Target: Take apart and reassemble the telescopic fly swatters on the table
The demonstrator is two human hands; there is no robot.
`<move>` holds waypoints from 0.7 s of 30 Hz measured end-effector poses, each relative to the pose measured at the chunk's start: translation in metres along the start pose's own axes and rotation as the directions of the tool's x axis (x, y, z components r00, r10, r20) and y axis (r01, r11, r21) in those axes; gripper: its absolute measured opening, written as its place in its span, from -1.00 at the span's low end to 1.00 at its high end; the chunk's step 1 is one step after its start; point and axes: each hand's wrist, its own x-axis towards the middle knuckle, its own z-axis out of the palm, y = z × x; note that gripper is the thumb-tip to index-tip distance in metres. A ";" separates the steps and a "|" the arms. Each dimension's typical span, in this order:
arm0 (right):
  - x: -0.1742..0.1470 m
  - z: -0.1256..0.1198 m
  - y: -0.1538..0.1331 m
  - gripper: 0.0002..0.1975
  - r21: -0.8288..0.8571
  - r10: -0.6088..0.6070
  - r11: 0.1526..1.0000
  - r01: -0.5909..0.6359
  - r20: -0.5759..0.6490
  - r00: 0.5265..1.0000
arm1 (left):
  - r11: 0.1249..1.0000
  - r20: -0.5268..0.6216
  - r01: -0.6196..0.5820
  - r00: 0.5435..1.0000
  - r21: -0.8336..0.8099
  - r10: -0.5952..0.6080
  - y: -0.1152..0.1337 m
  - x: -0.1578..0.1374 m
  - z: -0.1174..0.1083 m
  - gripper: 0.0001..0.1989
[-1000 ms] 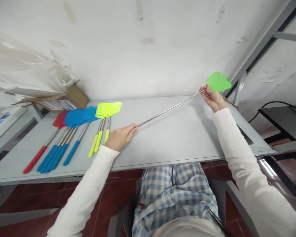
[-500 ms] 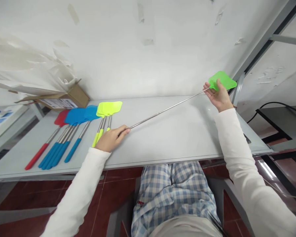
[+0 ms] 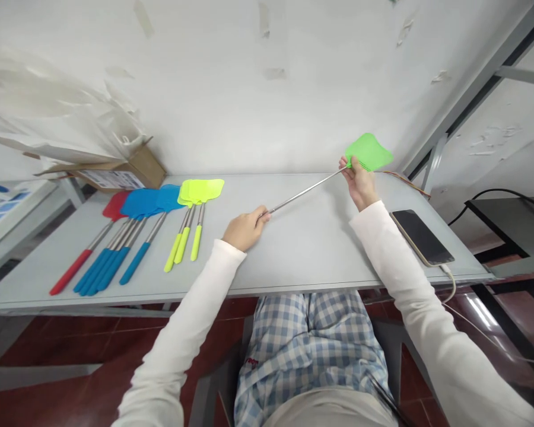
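A green fly swatter (image 3: 368, 152) with a thin telescopic metal rod is held across the table between my two hands. My left hand (image 3: 245, 230) is wrapped round its grip end, which the fingers hide. Up at the base of the green paddle, my right hand (image 3: 358, 179) pinches it with the thumb on top. To the left of my left hand lie several yellow fly swatters (image 3: 201, 191). Beyond them are several blue fly swatters (image 3: 142, 203) with overlapping paddles, and a red fly swatter (image 3: 115, 206) is at the far left.
A smartphone (image 3: 422, 237) with a white cable lies by my right forearm on the grey table (image 3: 302, 261). An open cardboard box (image 3: 145, 166) stands at the back left against the white wall (image 3: 231, 107). A metal frame (image 3: 471, 89) rises at the right.
Both hands have come closer together, the left moving right and the right moving left. The visible rod of the green fly swatter is shorter. The smartphone has come into view.
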 end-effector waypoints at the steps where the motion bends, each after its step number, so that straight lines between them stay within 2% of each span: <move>1: -0.009 0.007 0.007 -0.93 -0.004 -0.008 1.000 0.008 0.003 1.000 | 1.000 -0.005 0.005 1.000 -0.025 -0.005 0.008 0.004 0.004 -0.68; 4: -0.045 0.031 0.027 -0.86 -0.005 -0.010 1.000 0.010 0.092 0.996 | 0.982 -0.049 -0.025 0.999 -0.188 0.016 0.034 0.015 0.020 -0.74; 5: -0.058 0.039 0.033 -0.81 -0.017 0.017 1.000 -0.015 0.171 0.985 | 0.963 -0.083 -0.035 0.996 -0.268 0.013 0.043 0.019 0.025 -0.74; 7: -0.083 0.055 0.044 -0.73 -0.052 0.062 0.997 -0.048 0.308 0.949 | 0.901 -0.162 -0.029 0.986 -0.433 -0.046 0.059 0.024 0.034 -0.74; 9: -0.099 0.066 0.049 -0.68 -0.079 0.096 0.994 -0.073 0.356 0.930 | 0.826 -0.196 -0.029 0.976 -0.562 -0.099 0.070 0.028 0.040 -0.75; 11: -0.107 0.071 0.048 -0.65 -0.113 0.120 0.990 -0.084 0.371 0.921 | 0.755 -0.182 -0.042 0.978 -0.654 -0.102 0.074 0.029 0.043 -0.74; 14: -0.111 0.068 0.042 -0.61 -0.207 0.192 0.971 -0.116 0.397 0.897 | 0.651 -0.164 -0.064 0.982 -0.757 -0.094 0.074 0.027 0.046 -0.69; 17: -0.117 0.059 0.041 -0.58 -0.325 0.288 0.935 -0.141 0.467 0.836 | 0.530 -0.165 -0.067 0.976 -0.845 -0.140 0.075 0.025 0.050 -0.67; 19: -0.124 0.050 0.045 -0.60 -0.382 0.334 0.913 -0.144 0.496 0.802 | 0.416 -0.120 -0.032 0.975 -0.909 -0.187 0.078 0.025 0.053 -0.62; 21: -0.132 0.039 0.050 -0.67 -0.417 0.343 0.900 -0.127 0.496 0.798 | 0.258 -0.045 0.011 0.977 -0.966 -0.210 0.083 0.025 0.055 -0.57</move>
